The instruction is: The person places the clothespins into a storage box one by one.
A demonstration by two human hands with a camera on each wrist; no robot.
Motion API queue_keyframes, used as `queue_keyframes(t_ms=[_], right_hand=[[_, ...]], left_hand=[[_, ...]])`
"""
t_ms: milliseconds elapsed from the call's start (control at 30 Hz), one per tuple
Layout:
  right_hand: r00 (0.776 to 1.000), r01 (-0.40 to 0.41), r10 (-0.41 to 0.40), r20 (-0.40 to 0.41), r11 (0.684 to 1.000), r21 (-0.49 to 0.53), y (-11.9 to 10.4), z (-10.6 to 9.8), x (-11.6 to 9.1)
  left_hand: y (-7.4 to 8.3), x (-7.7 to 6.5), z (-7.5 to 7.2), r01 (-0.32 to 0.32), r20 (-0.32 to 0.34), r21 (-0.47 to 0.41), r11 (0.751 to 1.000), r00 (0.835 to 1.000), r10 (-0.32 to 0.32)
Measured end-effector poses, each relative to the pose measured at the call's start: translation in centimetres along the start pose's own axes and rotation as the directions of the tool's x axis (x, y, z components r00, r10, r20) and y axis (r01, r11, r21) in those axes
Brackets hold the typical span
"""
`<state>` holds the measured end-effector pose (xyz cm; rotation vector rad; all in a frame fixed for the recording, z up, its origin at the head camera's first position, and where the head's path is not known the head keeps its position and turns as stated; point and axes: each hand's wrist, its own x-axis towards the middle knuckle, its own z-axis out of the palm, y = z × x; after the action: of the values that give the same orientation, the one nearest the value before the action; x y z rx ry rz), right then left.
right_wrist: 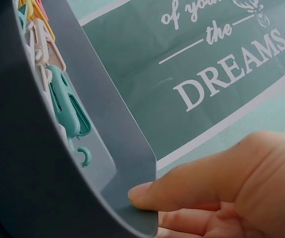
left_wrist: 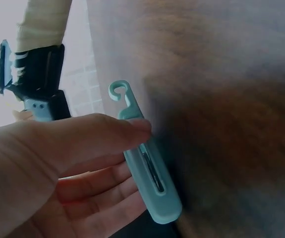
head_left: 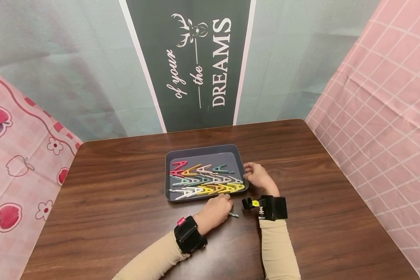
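My left hand is in front of the tray and pinches a pale green clothes peg between thumb and fingers. The peg's hooked end shows past the thumb in the left wrist view. At the tray's right side my right hand grips the rim, thumb over the inner side and fingers outside. The dark grey tray holds several clothes pegs in rows: yellow pegs and white ones in front, green and grey behind, then red, orange and pink. A teal peg lies near the gripped side.
The brown wooden table spreads around the tray. A teal curtain with a dark printed panel hangs behind it, and pink cloths hang at both sides. Black straps with cameras sit on both wrists.
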<state>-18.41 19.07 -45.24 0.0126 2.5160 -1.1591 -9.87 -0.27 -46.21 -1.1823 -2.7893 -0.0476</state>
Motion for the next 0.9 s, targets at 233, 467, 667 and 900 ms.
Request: queue_keyframes(t_ms=[233,467,667,900], right_hand=[[1.000,-0.007,0.007,-0.001,1.000,0.013,0.1,0.1,0.2],[1.000,0.005,-0.005,-0.001,1.000,0.003,0.3,0.1,0.2],[1.000,0.006,-0.006,0.005,1.000,0.003,0.3,0.0,0.2],[1.000,0.004,-0.004,0.007,1.000,0.006,0.3,0.0,0.1]], left_hand=[[-0.9,0.0,-1.6,-0.003,-0.018,-0.063,0.998,1.000,0.002],[-1.4,0.1,-2.5,0.003,-0.004,-0.084,0.996,1.000,-0.003],[-1.9,0.4,-3.0,0.007,-0.008,-0.086,0.996,1.000,-0.008],[-2.5,0.6,-3.4,0.006,-0.034,-0.086,0.996,0.999,-0.009]])
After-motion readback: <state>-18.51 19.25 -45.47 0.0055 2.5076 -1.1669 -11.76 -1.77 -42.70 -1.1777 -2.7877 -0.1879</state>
